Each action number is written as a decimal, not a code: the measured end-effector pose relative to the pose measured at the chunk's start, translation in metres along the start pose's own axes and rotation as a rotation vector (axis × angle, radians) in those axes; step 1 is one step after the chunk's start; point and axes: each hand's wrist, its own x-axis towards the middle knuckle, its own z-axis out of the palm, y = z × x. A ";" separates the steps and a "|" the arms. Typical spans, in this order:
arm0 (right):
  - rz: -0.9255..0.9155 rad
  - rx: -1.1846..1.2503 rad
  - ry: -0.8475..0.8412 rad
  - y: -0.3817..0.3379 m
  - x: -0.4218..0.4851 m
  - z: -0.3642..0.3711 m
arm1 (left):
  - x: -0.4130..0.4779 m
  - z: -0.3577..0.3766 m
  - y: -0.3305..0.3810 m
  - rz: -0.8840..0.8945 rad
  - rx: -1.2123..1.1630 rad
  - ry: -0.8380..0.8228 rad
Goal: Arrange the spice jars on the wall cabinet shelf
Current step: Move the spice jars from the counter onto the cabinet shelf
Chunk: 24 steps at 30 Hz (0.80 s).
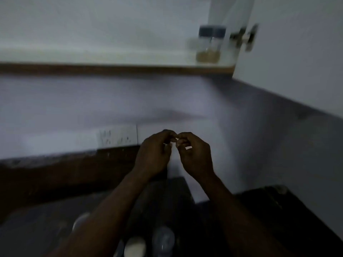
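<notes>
A clear spice jar [209, 46] with a dark blue lid and brownish contents stands at the right end of the white wall cabinet shelf [111, 55]. The picture is dim and blurred. My left hand [155, 154] and my right hand [194, 155] are raised together in front of the wall, well below the shelf, fingers curled and fingertips touching each other. I cannot make out anything held between them. On the dark counter below my forearms stand blurred containers: a jar with a white lid [135, 247] and a clear jar [163, 240].
The open white cabinet door [297, 52] hangs at the right, its hinge [245, 37] beside the jar. A white socket plate [117, 136] sits on the wall left of my hands. The dark counter [37, 229] runs along the bottom, with a pale round object [80, 220].
</notes>
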 end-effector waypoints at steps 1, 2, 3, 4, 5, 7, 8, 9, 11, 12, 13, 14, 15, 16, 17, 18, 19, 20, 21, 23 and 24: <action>0.041 -0.024 -0.095 0.011 -0.027 0.009 | -0.028 0.001 -0.014 -0.048 0.006 -0.061; 0.095 -0.040 -0.196 0.021 -0.055 0.017 | -0.056 0.003 -0.026 -0.089 0.017 -0.122; 0.139 -0.062 -0.295 0.029 -0.082 0.025 | -0.083 0.006 -0.038 -0.126 0.035 -0.182; 0.158 -0.095 -0.386 0.036 -0.110 0.032 | -0.112 0.009 -0.050 -0.173 0.057 -0.246; 0.155 -0.138 -0.464 0.043 -0.136 0.039 | -0.137 0.014 -0.060 -0.225 0.093 -0.318; 0.196 -0.220 -0.602 0.056 -0.186 0.053 | -0.184 0.024 -0.078 -0.352 0.194 -0.478; 0.253 -0.260 -0.637 0.062 -0.208 0.058 | -0.205 0.030 -0.085 -0.418 0.241 -0.531; 0.322 -0.297 -0.657 0.067 -0.230 0.063 | -0.225 0.036 -0.091 -0.472 0.286 -0.568; 0.461 -0.368 -0.692 0.076 -0.268 0.072 | -0.262 0.050 -0.097 -0.543 0.328 -0.655; 0.527 -0.393 -0.714 0.080 -0.283 0.075 | -0.277 0.056 -0.097 -0.568 0.317 -0.701; 0.587 -0.397 -0.726 0.084 -0.293 0.078 | -0.288 0.061 -0.098 -0.586 0.304 -0.737; 0.642 -0.383 -0.732 0.087 -0.300 0.081 | -0.297 0.065 -0.100 -0.579 0.308 -0.753; 0.687 -0.357 -0.739 0.092 -0.304 0.084 | -0.302 0.070 -0.102 -0.550 0.329 -0.755; 0.721 -0.331 -0.753 0.095 -0.307 0.087 | -0.307 0.075 -0.105 -0.521 0.355 -0.756; 0.745 -0.303 -0.774 0.098 -0.309 0.091 | -0.309 0.080 -0.106 -0.517 0.363 -0.759; 0.767 -0.273 -0.797 0.103 -0.311 0.094 | -0.309 0.086 -0.108 -0.538 0.357 -0.781; 0.784 -0.241 -0.809 0.108 -0.313 0.098 | -0.309 0.092 -0.109 -0.560 0.352 -0.813; 0.790 -0.223 -0.807 0.111 -0.314 0.102 | -0.307 0.098 -0.109 -0.575 0.348 -0.851; 0.786 -0.210 -0.795 0.114 -0.315 0.106 | -0.306 0.103 -0.109 -0.590 0.338 -0.884; 0.776 -0.158 -0.737 0.119 -0.318 0.111 | -0.303 0.110 -0.110 -0.614 0.306 -0.896; 0.775 -0.134 -0.694 0.120 -0.319 0.112 | -0.304 0.110 -0.111 -0.612 0.311 -0.871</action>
